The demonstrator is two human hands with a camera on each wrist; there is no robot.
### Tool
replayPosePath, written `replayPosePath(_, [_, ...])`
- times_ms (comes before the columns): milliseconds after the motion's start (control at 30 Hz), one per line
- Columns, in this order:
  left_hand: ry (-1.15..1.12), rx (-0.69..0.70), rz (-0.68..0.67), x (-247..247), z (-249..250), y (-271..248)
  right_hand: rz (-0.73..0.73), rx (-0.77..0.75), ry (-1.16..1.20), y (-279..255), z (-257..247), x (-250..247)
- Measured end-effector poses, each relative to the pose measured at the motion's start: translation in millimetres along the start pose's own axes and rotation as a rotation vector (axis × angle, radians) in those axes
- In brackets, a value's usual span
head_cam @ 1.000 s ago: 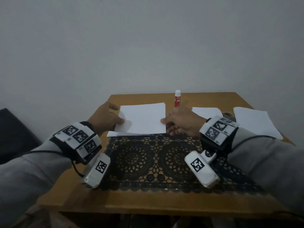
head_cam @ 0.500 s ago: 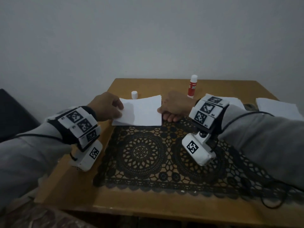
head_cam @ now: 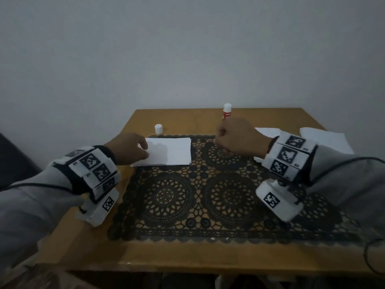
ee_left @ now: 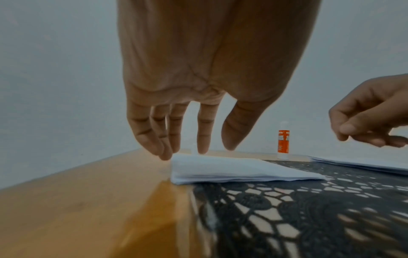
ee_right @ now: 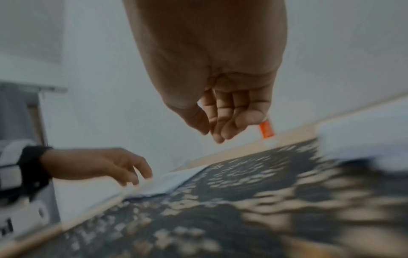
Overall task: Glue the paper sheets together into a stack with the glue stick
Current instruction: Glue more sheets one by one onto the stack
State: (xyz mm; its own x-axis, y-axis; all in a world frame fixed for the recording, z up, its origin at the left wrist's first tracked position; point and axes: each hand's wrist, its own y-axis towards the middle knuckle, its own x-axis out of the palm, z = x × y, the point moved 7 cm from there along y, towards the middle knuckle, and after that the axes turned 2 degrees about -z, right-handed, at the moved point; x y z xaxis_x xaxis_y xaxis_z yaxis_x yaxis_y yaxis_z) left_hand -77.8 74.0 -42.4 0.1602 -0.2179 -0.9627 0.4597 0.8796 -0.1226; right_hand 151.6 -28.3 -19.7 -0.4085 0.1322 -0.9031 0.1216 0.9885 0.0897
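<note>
A small stack of white paper sheets lies on the far left part of the black lace mat. My left hand rests its straight fingertips on the stack's left edge. My right hand hovers over the mat to the right of the stack, fingers loosely curled, holding nothing. The red glue stick stands upright and uncapped just behind the right hand. Its white cap stands on the table behind the stack.
More loose white sheets lie at the right side of the wooden table. A grey wall runs close behind the table. A black cable loops at the front right corner.
My right hand has let go of the stack's right edge and moved right and back, close to the glue stick. The left hand stays at the stack's left edge.
</note>
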Motion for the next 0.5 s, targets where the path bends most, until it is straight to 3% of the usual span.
replayPosePath(167, [0.018, 0.211, 0.117, -9, 52, -12, 0.157, -0.024, -0.259, -36, 56, -41])
replayPosePath(300, [0.047, 0.418, 0.065, 4, 127, -25, 0.144, 0.088, -0.348, -57, 106, -54])
replayPosePath(500, [0.085, 0.673, -0.005, 41, 231, -26, 0.181, 0.182, -0.174, -65, 139, -57])
